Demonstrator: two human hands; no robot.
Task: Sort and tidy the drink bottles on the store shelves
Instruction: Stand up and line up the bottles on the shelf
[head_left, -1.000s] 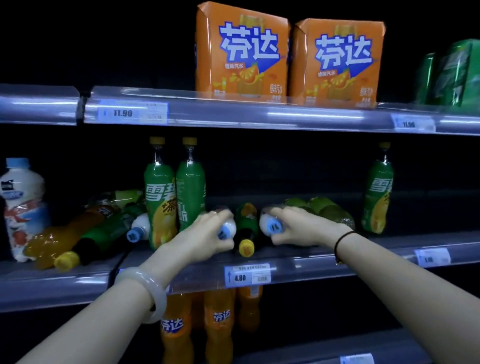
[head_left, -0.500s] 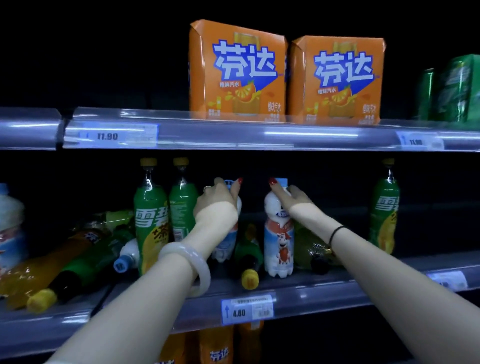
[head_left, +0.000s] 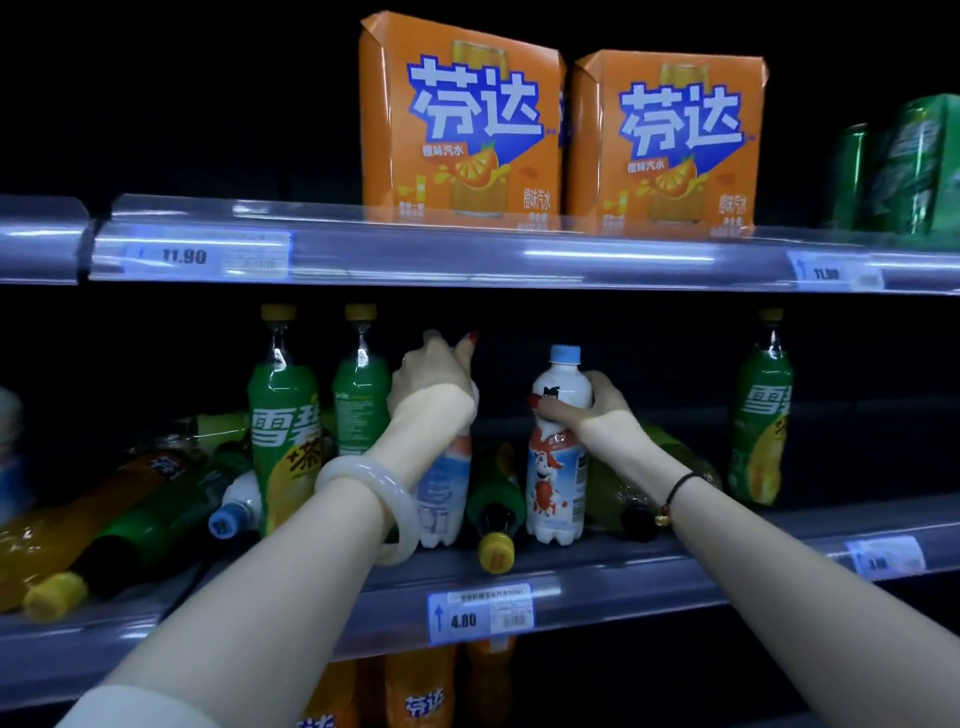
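Note:
Two white milk-drink bottles stand upright on the middle shelf (head_left: 597, 564). My left hand (head_left: 434, 387) wraps the top of the left milk bottle (head_left: 441, 493), hiding its cap. My right hand (head_left: 592, 410) grips the neck of the right milk bottle (head_left: 556, 478), whose blue cap shows above my fingers. Between them a green bottle with a yellow cap (head_left: 496, 512) lies on its side, cap toward me. Two green Sprite tea bottles (head_left: 283, 415) stand upright left of my left hand. Another one (head_left: 761, 415) stands alone at the right.
At the left lie an orange bottle (head_left: 62, 525), a dark green bottle (head_left: 130, 540) and a white bottle with a blue cap (head_left: 234, 512). Orange Fanta boxes (head_left: 462, 124) and green packs (head_left: 904, 166) sit on the top shelf. Orange bottles (head_left: 421, 691) stand on the shelf below.
Both hands lifted the two milk bottles from lying flat to standing upright. My right hand has slid from the cap down to the neck. The camera moved closer.

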